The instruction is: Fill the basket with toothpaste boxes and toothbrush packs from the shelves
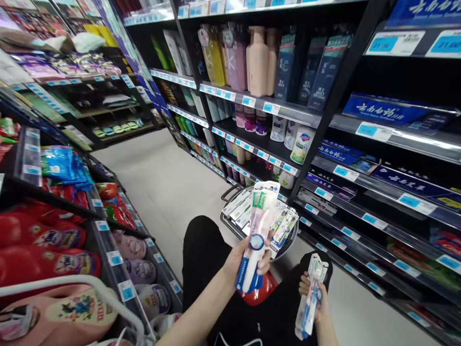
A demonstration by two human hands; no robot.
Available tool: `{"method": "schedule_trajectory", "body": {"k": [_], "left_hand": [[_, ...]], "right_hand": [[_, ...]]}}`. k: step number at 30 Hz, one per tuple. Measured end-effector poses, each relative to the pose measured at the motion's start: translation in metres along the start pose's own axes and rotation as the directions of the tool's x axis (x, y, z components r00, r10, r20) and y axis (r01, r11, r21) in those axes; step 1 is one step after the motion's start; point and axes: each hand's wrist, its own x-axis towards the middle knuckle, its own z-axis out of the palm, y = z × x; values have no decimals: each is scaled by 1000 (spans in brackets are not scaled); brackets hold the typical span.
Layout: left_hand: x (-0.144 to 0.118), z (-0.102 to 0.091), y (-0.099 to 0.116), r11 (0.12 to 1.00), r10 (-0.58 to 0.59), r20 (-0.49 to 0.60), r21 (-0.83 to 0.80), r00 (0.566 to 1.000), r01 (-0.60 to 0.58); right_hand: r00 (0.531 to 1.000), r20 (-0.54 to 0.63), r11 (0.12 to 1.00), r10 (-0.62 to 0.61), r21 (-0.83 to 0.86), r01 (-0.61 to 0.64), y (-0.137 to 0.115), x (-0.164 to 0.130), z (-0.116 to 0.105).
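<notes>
Two hands are busy: left hand [242, 262] fingers clamped round a toothbrush pack [257, 240] at lower centre, right hand [317, 300] closed on another pack [310, 298], lower right, near the basket [230, 223].

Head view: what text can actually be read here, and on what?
"21.00": blue price tag on the top right shelf rail.
Large white characters on the blue boxes: not legible with certainty.
Print on the toothbrush packs in the left hand and right hand: too small.
Other shelf tags: blurred.
</notes>
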Motion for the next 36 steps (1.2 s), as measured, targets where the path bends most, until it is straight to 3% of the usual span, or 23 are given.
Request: {"method": "schedule_trajectory", "body": {"k": [4,8,11,14,16,17,19,22,24,29,36], "left_hand": [[-7,-4,0,998,-22,8,-56,1000,23],[-3,-16,7,997,-77,-28,-6,997,77],[12,-33,14,986,-70,-107,140,992,85],[36,-57,18,916,18,-270,391,963,92],[57,-79,19,765,136,-395,625,909,157],[70,-92,19,637,207,-434,740,877,216],[97,-120,17,287,337,-444,888,830,358],[139,-165,9,-198,344,-447,825,826,529],[164,-191,0,-377,318,-470,734,823,565],[205,-236,-23,-448,325,-522,649,788,615],[222,-273,-36,-474,311,-564,606,765,639]], "right_hand": [[999,-43,995,28,101,-24,2,-2,4],[998,-65,982,14,189,-1,7,0,13],[998,-66,976,3,219,11,9,3,19],[997,-70,965,31,264,-11,8,7,25],[995,-76,956,65,290,-40,6,10,27],[994,-77,954,78,295,-52,5,12,28],[993,-76,954,94,292,-68,4,16,29],[991,-83,955,103,286,-76,5,19,28],[989,-95,952,111,295,-78,6,20,26],[988,-120,954,96,293,-57,11,22,22],[988,-107,939,113,336,-71,7,28,30]]}}
